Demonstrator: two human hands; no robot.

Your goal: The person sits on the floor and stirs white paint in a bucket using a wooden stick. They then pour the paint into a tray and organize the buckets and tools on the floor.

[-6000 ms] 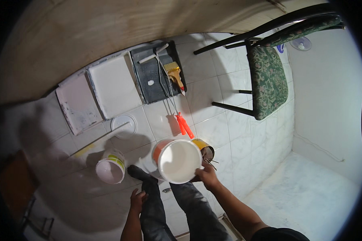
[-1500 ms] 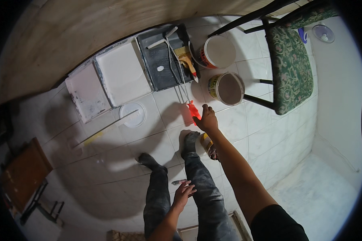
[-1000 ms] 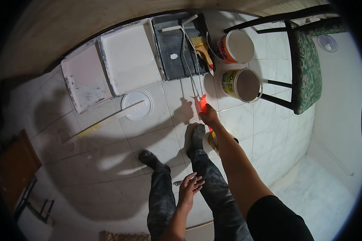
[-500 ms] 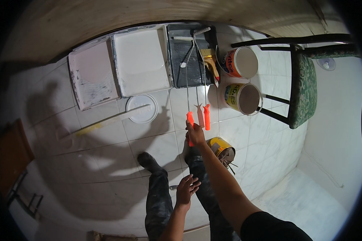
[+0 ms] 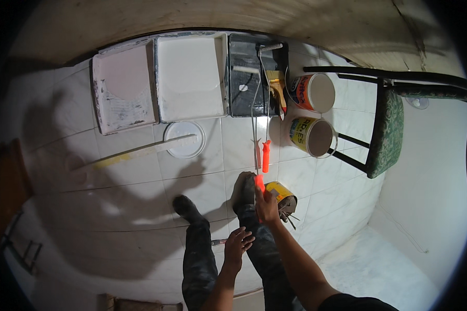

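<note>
My right hand [image 5: 266, 207] is closed round the orange handle of a paint roller [image 5: 253, 124]. Its thin wire frame runs away from me, and its narrow pale roller head is over the black paint tray [image 5: 238, 106]. A second paint roller [image 5: 266, 156] has its orange handle on the tiles and its head at the tray's far end. Beside it in the tray is a wide paintbrush [image 5: 277, 85]. My left hand [image 5: 237, 243] hangs over my legs, fingers apart and holding nothing.
Left of the black tray are a tray of white paint [image 5: 192, 114] and a pinkish one [image 5: 124, 122]. A paint-stained stick [image 5: 140, 153] rests on a white lid [image 5: 198, 150]. Paint buckets [image 5: 316, 93] [image 5: 319, 137], a green chair [image 5: 386, 129] and a yellow can [image 5: 279, 193] stand right.
My right hand has drawn the roller toward me and slightly right in the view; its head now sits lower over the black tray. My left hand stays open.
</note>
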